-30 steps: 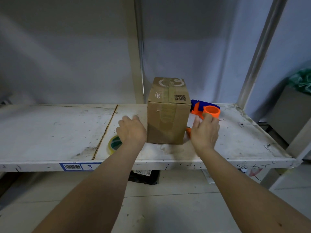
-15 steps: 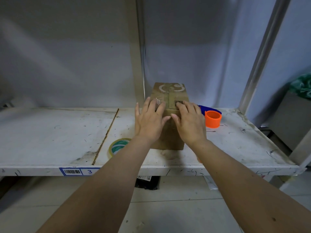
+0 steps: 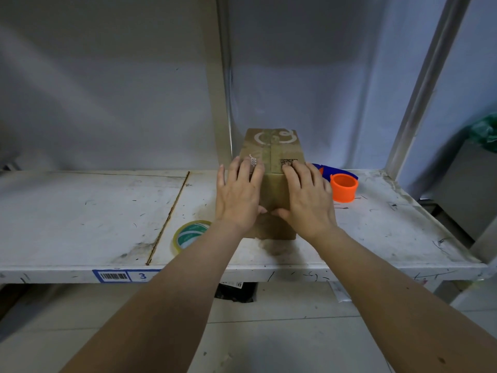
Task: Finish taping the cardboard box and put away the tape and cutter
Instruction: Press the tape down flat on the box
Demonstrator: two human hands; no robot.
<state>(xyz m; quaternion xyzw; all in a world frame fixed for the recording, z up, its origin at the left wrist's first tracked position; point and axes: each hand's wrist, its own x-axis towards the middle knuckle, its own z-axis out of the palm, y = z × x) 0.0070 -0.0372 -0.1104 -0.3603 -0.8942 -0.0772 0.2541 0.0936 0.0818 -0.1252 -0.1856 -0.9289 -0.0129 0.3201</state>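
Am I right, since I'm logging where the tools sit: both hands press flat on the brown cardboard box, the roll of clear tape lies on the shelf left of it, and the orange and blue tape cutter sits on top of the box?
Not quite. The head view shows the orange and blue tape cutter on the white shelf, right of the brown cardboard box, not on top. The rest holds: the left hand and right hand press flat on the box, and the roll of clear tape lies left of it.

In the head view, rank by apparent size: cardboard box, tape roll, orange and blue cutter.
1. cardboard box, clearly largest, though both hands cover part of it.
2 and 3. tape roll and cutter: they look similar. The left forearm hides part of the roll, the box part of the cutter, so I won't rank them.
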